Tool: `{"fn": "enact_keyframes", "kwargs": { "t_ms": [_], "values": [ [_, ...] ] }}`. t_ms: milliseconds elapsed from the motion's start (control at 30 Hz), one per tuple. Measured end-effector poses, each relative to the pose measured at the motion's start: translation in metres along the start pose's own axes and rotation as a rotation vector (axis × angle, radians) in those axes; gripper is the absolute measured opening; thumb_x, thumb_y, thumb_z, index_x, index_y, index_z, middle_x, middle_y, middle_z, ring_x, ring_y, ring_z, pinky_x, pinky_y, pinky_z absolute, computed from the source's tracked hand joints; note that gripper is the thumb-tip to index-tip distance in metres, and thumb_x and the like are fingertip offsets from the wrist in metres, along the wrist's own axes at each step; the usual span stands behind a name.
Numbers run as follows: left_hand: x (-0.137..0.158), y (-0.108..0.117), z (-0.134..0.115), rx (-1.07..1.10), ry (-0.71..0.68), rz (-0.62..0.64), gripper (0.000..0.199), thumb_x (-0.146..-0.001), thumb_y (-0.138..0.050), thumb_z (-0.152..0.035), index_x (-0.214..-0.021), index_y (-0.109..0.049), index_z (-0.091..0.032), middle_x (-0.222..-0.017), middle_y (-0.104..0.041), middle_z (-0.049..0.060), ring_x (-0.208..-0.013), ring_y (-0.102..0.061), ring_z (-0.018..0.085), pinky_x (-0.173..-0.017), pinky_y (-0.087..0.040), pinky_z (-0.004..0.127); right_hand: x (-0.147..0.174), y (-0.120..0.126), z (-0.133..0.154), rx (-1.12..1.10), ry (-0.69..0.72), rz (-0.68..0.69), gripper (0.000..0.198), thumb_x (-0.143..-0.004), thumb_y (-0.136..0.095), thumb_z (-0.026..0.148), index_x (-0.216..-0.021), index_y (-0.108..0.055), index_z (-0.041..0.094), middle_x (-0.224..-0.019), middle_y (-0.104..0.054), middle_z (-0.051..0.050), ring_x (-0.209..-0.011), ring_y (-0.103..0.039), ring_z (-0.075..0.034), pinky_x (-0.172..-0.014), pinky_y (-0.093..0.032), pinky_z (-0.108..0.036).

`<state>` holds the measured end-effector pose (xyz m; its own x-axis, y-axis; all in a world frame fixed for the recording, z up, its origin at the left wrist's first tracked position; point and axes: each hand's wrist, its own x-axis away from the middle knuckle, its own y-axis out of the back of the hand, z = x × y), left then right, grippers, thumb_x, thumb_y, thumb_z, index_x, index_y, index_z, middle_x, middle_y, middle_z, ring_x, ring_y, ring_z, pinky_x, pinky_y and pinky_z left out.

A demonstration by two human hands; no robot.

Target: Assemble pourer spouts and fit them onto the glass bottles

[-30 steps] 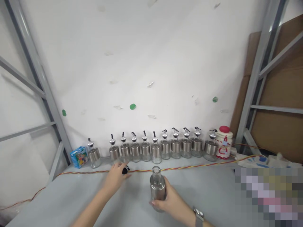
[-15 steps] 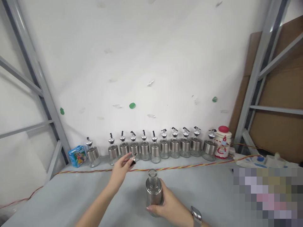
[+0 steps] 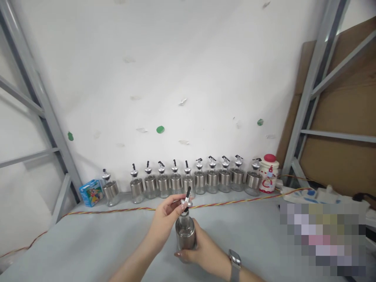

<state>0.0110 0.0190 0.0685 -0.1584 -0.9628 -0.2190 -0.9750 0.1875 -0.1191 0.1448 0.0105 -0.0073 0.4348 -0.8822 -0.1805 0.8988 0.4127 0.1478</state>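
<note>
My right hand (image 3: 202, 246) is wrapped round a glass oil bottle (image 3: 185, 237) with a steel sleeve, held upright over the grey table. Between the fingers of my left hand (image 3: 169, 215) is a pour spout (image 3: 187, 200) with a silver collar and a black flip lid. The spout sits at the mouth of the bottle's glass neck; how deep its stopper goes in is hard to see. Behind my hands, several similar oil bottles (image 3: 150, 186) with spouts fitted stand in a row along the wall.
A blue picture box (image 3: 91, 192) stands at the row's left end, a cream jar (image 3: 268, 176) with a red lid at its right. A twisted red-yellow cable (image 3: 229, 203) crosses the grey table (image 3: 88, 243). Metal shelf posts (image 3: 307, 94) flank both sides; a power strip (image 3: 326, 196) lies right.
My left hand has brought the spout right and down onto the bottle's mouth. My right hand still grips the bottle. The view has shifted slightly.
</note>
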Motion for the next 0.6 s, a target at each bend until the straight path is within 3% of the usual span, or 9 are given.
{"fn": "enact_keyframes", "kwargs": {
  "t_ms": [267,400,533,600],
  "values": [
    [0.006,0.012,-0.006,-0.030,-0.041,0.087,0.020,-0.068,-0.066,-0.022,-0.085,-0.057,-0.017,-0.101,-0.061,0.007,-0.092,-0.055,0.018,-0.079,-0.042,0.028,0.000,0.000,0.001,0.017,0.040,0.011,0.061,-0.060,-0.071,0.023,-0.113,-0.042,0.018,-0.106,-0.055,-0.005,-0.097,-0.050,-0.021,-0.084,-0.038,-0.034],
    [0.007,0.010,-0.012,-0.151,-0.041,0.137,0.022,-0.075,-0.058,-0.027,-0.095,-0.057,-0.018,-0.098,-0.060,0.006,-0.092,-0.054,0.017,-0.081,-0.041,0.028,0.000,0.002,0.000,0.092,0.070,0.028,0.068,-0.062,-0.070,0.026,-0.120,-0.036,0.018,-0.112,-0.053,-0.008,-0.102,-0.049,-0.022,-0.087,-0.039,-0.035],
    [0.008,0.009,-0.017,-0.334,-0.149,0.167,0.020,-0.080,-0.051,-0.030,-0.095,-0.058,-0.019,-0.099,-0.058,0.006,-0.093,-0.054,0.018,-0.083,-0.043,0.030,0.003,0.012,0.019,0.394,0.209,-0.145,0.091,-0.064,-0.069,0.031,-0.134,-0.012,0.022,-0.131,-0.037,-0.011,-0.119,-0.036,-0.023,-0.096,-0.031,-0.040],
    [0.009,0.014,-0.016,-0.531,-0.267,0.150,0.020,-0.079,-0.052,-0.031,-0.096,-0.057,-0.020,-0.101,-0.056,0.007,-0.095,-0.053,0.018,-0.084,-0.043,0.031,0.005,0.018,0.037,0.651,0.332,-0.221,0.083,-0.068,-0.065,0.034,-0.133,-0.016,0.020,-0.130,-0.039,-0.012,-0.119,-0.036,-0.024,-0.097,-0.029,-0.044]
  ]
}}
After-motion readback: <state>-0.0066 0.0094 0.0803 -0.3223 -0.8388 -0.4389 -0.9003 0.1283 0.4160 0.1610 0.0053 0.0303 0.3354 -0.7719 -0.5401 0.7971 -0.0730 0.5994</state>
